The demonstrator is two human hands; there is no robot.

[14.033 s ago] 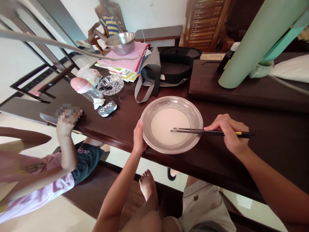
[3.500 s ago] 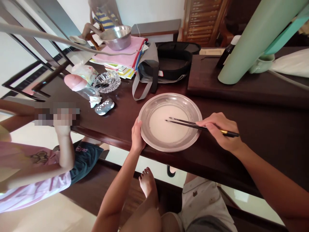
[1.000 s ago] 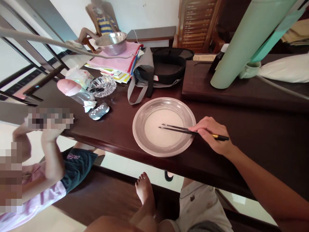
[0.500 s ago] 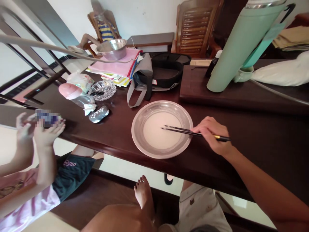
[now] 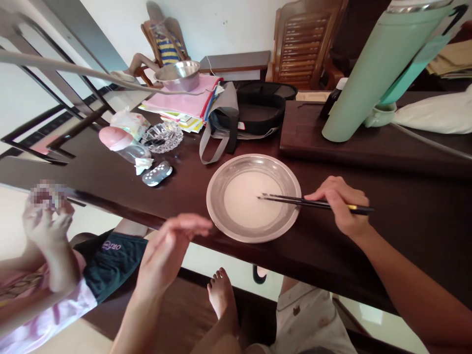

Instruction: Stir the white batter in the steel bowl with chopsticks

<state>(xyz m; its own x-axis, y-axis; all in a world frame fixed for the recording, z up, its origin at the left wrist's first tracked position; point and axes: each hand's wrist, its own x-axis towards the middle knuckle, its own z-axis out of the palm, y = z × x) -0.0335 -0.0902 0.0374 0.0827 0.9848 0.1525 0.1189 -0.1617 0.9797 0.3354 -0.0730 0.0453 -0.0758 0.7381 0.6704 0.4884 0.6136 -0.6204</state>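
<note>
A round metal bowl [image 5: 217,216] stands on the dark wooden table, with a white liquid [image 5: 247,201] inside it. My right hand [image 5: 341,204] is closed around a pair of black chopsticks [image 5: 317,202]. Their tips reach over the bowl to the surface of the liquid; whether they dip in, I cannot tell. Just left of the bowl's near rim is my left hand [image 5: 173,246], fingers stretched out and nothing in it. Its fingertips come close to the rim, slightly blurred.
Left on the table are a remote-like device [image 5: 157,174], a pink-capped bottle [image 5: 120,143] and a glass ashtray [image 5: 164,136]. Behind stand a grey-and-black bag [image 5: 258,113], stacked papers [image 5: 184,105] with a steel basin [image 5: 179,76], and a green thermos [image 5: 376,69]. Another person's hands [image 5: 47,221] are at far left.
My left hand has come into view beside the bowl. The chopsticks and my right hand have shifted slightly right. The other person's hands have moved lower and closer together.
</note>
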